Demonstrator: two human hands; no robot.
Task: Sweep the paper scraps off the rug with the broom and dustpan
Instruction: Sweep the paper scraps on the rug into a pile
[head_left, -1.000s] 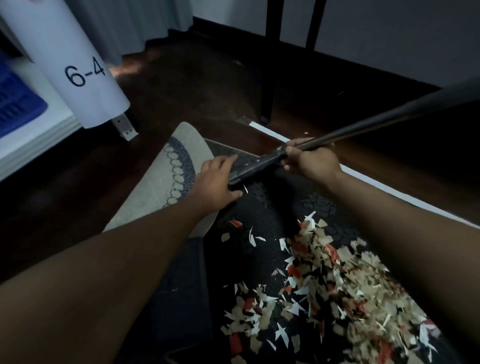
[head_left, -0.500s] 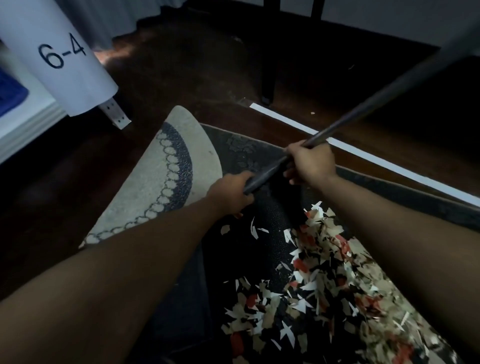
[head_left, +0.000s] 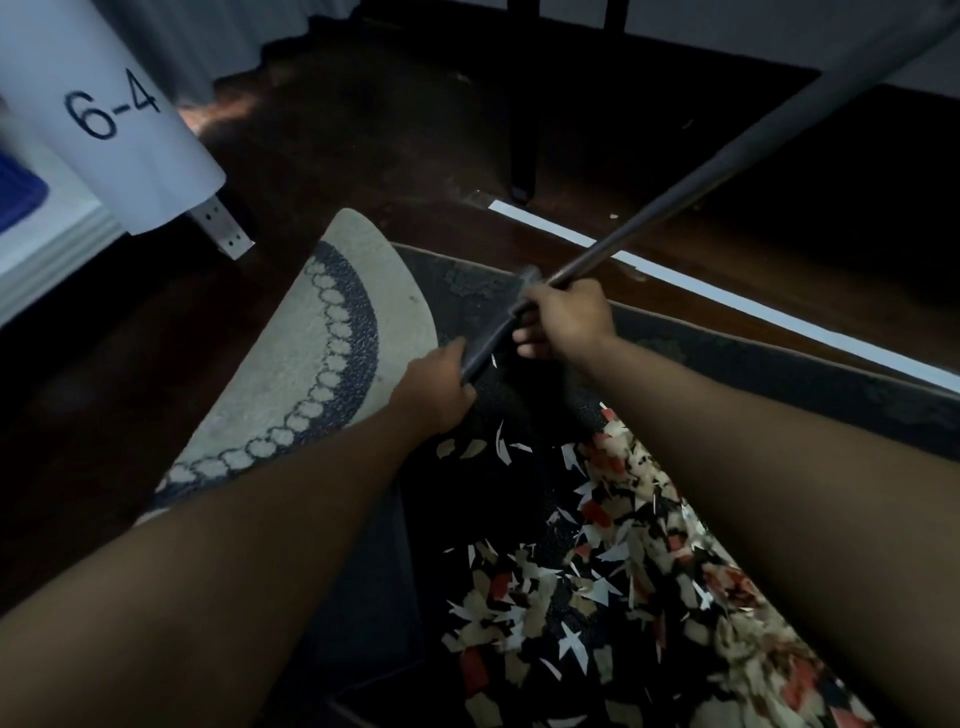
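Broom handle gripped two-handed above the scrap pile; sweeping stroke judged not yet delivered.

The left hand (head_left: 439, 387) is curled round the lower, dark grip of the broom handle (head_left: 675, 192); the right hand (head_left: 563, 317) is clenched on it just above, where the metal shaft begins. The stacked grip is judged to give leverage and steering. The shaft is angled up and away to the right; the broom head is not seen. The paper scraps (head_left: 597, 561) are heaped on the dark rug (head_left: 753, 364) below the hands, near the right forearm. A pale folded-over rug corner (head_left: 322, 358) lies beside the left hand, probably turned back to confine the scraps. No dustpan can be identified. A white post marked 6-4 (head_left: 119, 119) stands well apart.
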